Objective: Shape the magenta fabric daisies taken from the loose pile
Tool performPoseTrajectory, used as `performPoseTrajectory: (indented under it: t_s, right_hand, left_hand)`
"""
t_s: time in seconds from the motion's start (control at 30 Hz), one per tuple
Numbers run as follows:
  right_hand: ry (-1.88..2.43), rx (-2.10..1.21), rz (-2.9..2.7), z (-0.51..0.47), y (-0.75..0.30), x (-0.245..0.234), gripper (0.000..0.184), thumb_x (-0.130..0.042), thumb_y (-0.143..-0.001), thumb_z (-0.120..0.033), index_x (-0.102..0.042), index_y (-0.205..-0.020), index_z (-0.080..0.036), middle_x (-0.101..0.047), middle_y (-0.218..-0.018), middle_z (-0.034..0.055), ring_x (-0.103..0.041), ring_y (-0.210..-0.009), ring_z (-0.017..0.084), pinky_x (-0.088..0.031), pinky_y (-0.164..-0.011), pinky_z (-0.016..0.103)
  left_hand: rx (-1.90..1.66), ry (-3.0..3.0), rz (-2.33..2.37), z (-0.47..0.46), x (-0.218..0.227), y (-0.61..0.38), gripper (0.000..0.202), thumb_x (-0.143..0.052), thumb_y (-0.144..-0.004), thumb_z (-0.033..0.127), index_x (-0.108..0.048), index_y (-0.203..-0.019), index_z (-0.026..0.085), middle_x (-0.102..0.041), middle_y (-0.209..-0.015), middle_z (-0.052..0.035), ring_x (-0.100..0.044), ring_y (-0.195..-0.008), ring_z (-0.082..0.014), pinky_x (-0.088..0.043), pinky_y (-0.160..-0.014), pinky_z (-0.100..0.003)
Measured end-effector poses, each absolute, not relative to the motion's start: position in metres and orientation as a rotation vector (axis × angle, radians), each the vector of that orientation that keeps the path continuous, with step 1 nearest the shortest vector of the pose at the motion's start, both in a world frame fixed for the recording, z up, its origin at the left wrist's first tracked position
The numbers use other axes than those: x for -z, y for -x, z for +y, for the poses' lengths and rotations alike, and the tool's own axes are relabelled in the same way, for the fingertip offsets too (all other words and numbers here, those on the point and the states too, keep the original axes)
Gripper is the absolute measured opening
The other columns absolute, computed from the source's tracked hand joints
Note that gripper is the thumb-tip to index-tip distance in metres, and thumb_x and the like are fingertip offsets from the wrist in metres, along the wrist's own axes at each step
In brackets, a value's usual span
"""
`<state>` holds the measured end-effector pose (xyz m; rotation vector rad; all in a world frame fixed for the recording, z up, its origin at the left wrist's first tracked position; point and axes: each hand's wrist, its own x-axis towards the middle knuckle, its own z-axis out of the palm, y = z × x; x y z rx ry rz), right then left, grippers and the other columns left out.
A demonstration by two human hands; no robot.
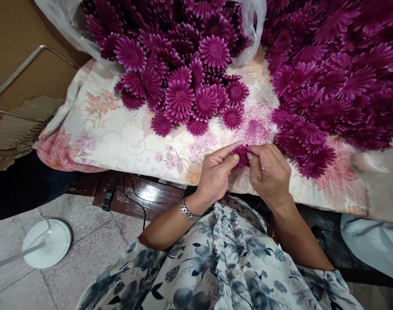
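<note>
Both hands meet over the near edge of a table covered with a floral cloth (119, 133). My left hand (215, 174) and my right hand (269, 172) pinch one small purple flower piece (242, 156) between thumbs and fingers. The left index finger stretches over the top of it. A metal watch sits on my left wrist. A heap of purple fabric flowers (183, 86) spills from a clear plastic bag (252, 30) just beyond the hands. A second, larger pile of purple flowers (332, 77) lies to the right, close to my right hand.
Purple dust (256, 129) marks the cloth ahead of the hands. A white fan base (47, 243) stands on the tiled floor at the lower left. A metal frame (18, 77) and cardboard lie at the far left. A black cable hangs below the table edge.
</note>
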<state>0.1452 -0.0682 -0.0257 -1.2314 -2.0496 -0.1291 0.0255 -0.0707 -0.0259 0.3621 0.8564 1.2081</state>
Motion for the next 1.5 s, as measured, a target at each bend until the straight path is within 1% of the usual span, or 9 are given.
performPoseTrajectory:
  t_s: [0.1,0.2,0.37,0.43,0.5,0.7,0.93,1.1,1.5]
  right_hand:
    - [1.219,0.135,-1.986,-0.067,-0.154,0.018,0.014,-0.052,-0.083,-0.007,-0.057,-0.092,-0.016,-0.059,-0.071,0.0024,-0.055,-0.068,0.013,-0.045,-0.064,0.026]
    - [1.314,0.443,-1.868,-0.062,-0.188,0.006,0.017,-0.055,-0.083,-0.009,-0.061,-0.097,-0.016,-0.061,-0.072,0.003,-0.056,-0.068,0.013,-0.043,-0.062,0.027]
    - [1.616,0.749,-1.781,-0.055,-0.236,-0.01,0.03,-0.053,-0.086,-0.026,-0.062,-0.111,-0.012,-0.063,-0.098,0.0159,-0.059,-0.096,0.027,-0.045,-0.079,0.043]
    - [1.531,0.66,-1.836,-0.057,-0.223,-0.008,0.032,-0.059,-0.084,-0.03,-0.062,-0.112,-0.014,-0.063,-0.1,0.0144,-0.058,-0.099,0.027,-0.044,-0.083,0.042]
    - [1.312,0.411,-1.979,-0.061,-0.196,-0.002,0.021,-0.066,-0.079,-0.029,-0.064,-0.096,-0.017,-0.065,-0.084,0.008,-0.058,-0.084,0.02,-0.046,-0.074,0.034]
    - [1.255,-0.08,-2.052,-0.065,-0.15,0.013,0.01,-0.059,-0.084,-0.026,-0.054,-0.079,-0.02,-0.056,-0.065,-0.0005,-0.051,-0.064,0.013,-0.043,-0.063,0.028]
    - [1.287,0.088,-2.089,-0.065,-0.155,0.019,0.007,-0.054,-0.084,-0.015,-0.053,-0.08,-0.019,-0.059,-0.068,0.0026,-0.051,-0.066,0.015,-0.042,-0.065,0.03]
    - [1.295,0.095,-2.061,-0.066,-0.153,0.022,0.009,-0.05,-0.085,-0.012,-0.051,-0.081,-0.02,-0.058,-0.067,0.0018,-0.051,-0.066,0.015,-0.042,-0.064,0.029]
    - [1.266,0.006,-1.994,-0.069,-0.153,0.016,0.008,-0.059,-0.083,-0.022,-0.055,-0.088,-0.02,-0.062,-0.079,0.0045,-0.056,-0.077,0.017,-0.045,-0.071,0.031]
  left_hand:
    - [-1.229,-0.298,0.879,-0.071,0.027,-0.025,0.026,-0.081,-0.057,0.024,-0.075,-0.082,0.02,-0.073,-0.076,-0.0005,-0.063,-0.066,-0.0083,-0.05,-0.065,-0.019]
    - [-1.23,-0.264,0.887,-0.07,0.027,-0.023,0.026,-0.081,-0.057,0.025,-0.074,-0.081,0.02,-0.072,-0.073,0.0003,-0.063,-0.064,-0.0087,-0.051,-0.061,-0.02]
    - [-1.227,-0.272,0.859,-0.069,0.026,-0.023,0.025,-0.079,-0.061,0.026,-0.073,-0.084,0.018,-0.072,-0.074,-0.0002,-0.063,-0.065,-0.0087,-0.052,-0.065,-0.023]
    - [-1.228,-0.276,0.873,-0.068,0.025,-0.025,0.026,-0.079,-0.06,0.026,-0.073,-0.084,0.018,-0.071,-0.073,0.0006,-0.062,-0.064,-0.0077,-0.052,-0.066,-0.022]
    - [-1.244,-0.296,0.889,-0.068,0.024,-0.028,0.025,-0.079,-0.06,0.026,-0.074,-0.083,0.018,-0.071,-0.072,0.001,-0.061,-0.066,-0.0067,-0.051,-0.068,-0.02]
    - [-1.203,-0.347,0.876,-0.071,0.021,-0.029,0.021,-0.079,-0.06,0.027,-0.076,-0.079,0.019,-0.071,-0.067,-0.0002,-0.058,-0.06,-0.0064,-0.048,-0.06,-0.018]
    - [-1.214,-0.366,0.891,-0.074,0.026,-0.03,0.029,-0.08,-0.055,0.017,-0.076,-0.083,0.022,-0.074,-0.082,0.0008,-0.063,-0.072,-0.0085,-0.05,-0.074,-0.022]
    - [-1.217,-0.403,0.864,-0.074,0.026,-0.029,0.023,-0.077,-0.06,0.019,-0.076,-0.084,0.021,-0.073,-0.077,0.0004,-0.063,-0.073,-0.0088,-0.049,-0.077,-0.021]
    - [-1.21,-0.392,0.969,-0.069,0.022,-0.025,0.012,-0.069,-0.066,0.018,-0.058,-0.069,0.016,-0.057,-0.062,0.0036,-0.049,-0.056,-0.0051,-0.04,-0.055,-0.018]
